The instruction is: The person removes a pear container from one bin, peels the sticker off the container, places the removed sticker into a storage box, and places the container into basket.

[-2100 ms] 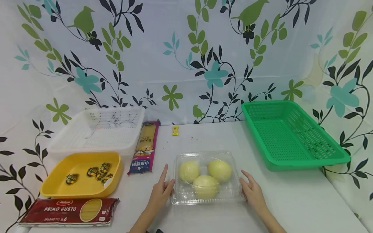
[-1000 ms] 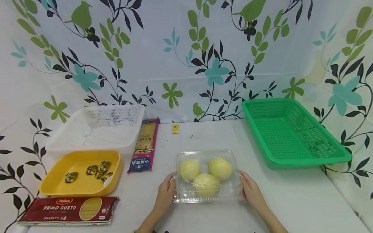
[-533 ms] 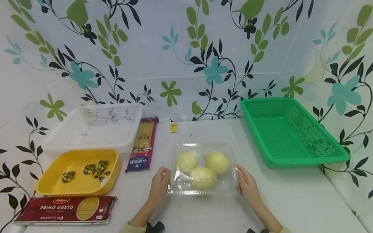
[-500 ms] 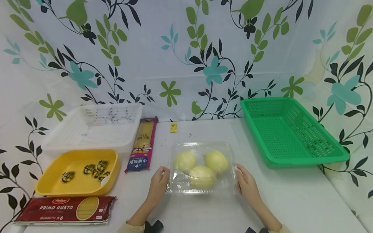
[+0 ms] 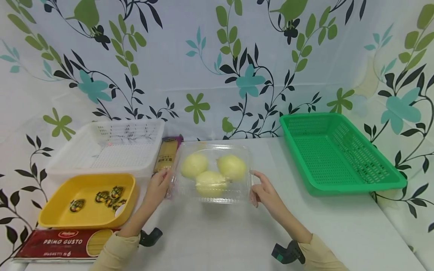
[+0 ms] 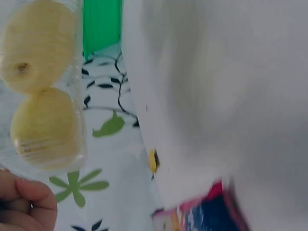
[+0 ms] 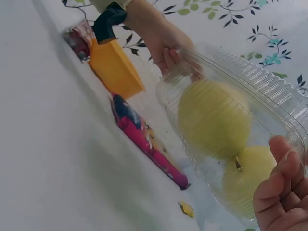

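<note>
Both hands hold a clear plastic clamshell box point(image 5: 237, 195) above the table, with three round pale-yellow pears point(image 5: 211, 184) inside. My left hand point(image 5: 157, 188) grips its left edge; curled fingers at the box corner show in the left wrist view. On the opposite edge, my right hand point(image 5: 266, 194) pinches the rim, its index finger fairly straight along the side in the head view. A brown stem shows on one pear point(image 7: 240, 173) in the right wrist view. The box overlaps part of a purple-edged spaghetti packet point(image 5: 167, 156) in the head view.
At the left, a white basket point(image 5: 129, 160) stands behind a yellow tray point(image 5: 68, 218) with several small dark-wrapped pieces point(image 5: 77, 205). A red spaghetti pack point(image 5: 64, 244) lies in front. A green basket point(image 5: 342, 160) stands at the right. A small yellow packet point(image 7: 186, 209) lies farther back.
The hands first rested at the box's sides, then gripped it. The box has risen off the table and moved left and back, now covering part of the purple packet.
</note>
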Available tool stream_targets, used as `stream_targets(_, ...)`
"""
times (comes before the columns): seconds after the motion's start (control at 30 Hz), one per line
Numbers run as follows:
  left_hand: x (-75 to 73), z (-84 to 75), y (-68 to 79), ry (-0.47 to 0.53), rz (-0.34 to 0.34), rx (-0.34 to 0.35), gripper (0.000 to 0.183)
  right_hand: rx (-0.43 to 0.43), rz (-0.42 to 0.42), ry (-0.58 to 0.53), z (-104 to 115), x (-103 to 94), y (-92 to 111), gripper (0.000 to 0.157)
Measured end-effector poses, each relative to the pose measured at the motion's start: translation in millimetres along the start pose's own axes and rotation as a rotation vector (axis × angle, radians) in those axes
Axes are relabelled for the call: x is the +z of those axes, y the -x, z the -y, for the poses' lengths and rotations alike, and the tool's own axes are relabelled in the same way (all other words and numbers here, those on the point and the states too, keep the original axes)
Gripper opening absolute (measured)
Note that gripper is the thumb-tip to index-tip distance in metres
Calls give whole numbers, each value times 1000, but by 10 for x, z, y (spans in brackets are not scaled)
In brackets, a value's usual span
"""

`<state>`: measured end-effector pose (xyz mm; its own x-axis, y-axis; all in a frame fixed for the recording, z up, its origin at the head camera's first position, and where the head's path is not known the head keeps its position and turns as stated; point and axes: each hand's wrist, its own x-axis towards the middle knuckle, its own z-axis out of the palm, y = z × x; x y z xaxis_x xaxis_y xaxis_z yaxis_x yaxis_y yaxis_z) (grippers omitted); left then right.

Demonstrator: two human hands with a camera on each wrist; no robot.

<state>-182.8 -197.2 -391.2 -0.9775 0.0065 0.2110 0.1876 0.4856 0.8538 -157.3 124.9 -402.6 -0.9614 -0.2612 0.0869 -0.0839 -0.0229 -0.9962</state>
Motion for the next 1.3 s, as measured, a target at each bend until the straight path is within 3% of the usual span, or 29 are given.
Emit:
stream_targets(0.2,-348,-1,-134,-77,5,47,30,60,133,-49,107,174,-210,62)
stream_targets(0.4,-642,68,-231,-111,-25,56,35,233,214,-114,210,377,-398,72)
stream_targets(0.6,-911,224,-396,-206,27,86,39,295,221,-76,297,615,-566,58)
stream_targets(0.8,-1162,354,-498,-218,43,47,43,280,256,-134,404,868,-719,35)
stream_targets(1.0,-1410,470,-510,-171,23,17,43,217,333,-160,430,1073,-903,21)
stream_targets(1.23,-1686,583,-532,46,2,-58,31,268,341,-286,436,1342,-1065,20)
stream_targets(1.3,-1738,625,-559,65,7,-71,26,273,330,-300,436,1400,-1107,20)
